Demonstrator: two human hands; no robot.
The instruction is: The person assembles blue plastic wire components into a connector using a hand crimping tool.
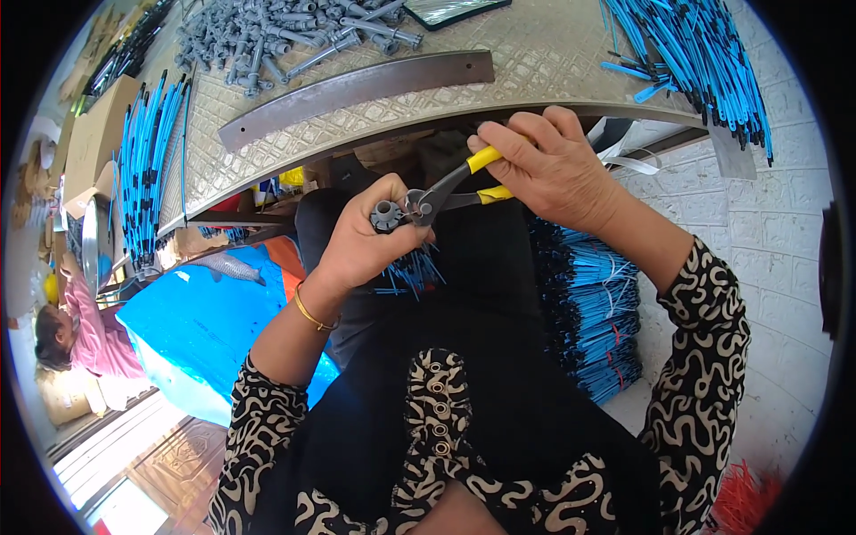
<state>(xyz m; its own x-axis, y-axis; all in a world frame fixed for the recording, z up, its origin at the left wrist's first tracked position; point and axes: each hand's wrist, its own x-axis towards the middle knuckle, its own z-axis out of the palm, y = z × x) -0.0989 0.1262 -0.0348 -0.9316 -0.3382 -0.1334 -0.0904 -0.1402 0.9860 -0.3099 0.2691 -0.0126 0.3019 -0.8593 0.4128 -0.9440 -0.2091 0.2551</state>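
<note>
My left hand [349, 242] is closed around a grey ring-ended plastic fitting [386, 215], holding it above my lap. My right hand [563, 175] grips a pair of cutting pliers [453, 185] with yellow handles, which stand spread apart. The pliers' jaws meet the side of the fitting, close to the left fingertips; what lies between them is too small to make out. Below the left hand, short blue and dark pieces [412, 273] lie on my black-clothed lap.
Ahead is a table [535, 80] with a heap of grey plastic fittings [259, 40] and a curved metal strip [357, 94]. Blue black-tipped strips lie in bundles at the right [695, 53], left [145, 169] and beside my lap [593, 308]. A person in pink [100, 334] is at far left.
</note>
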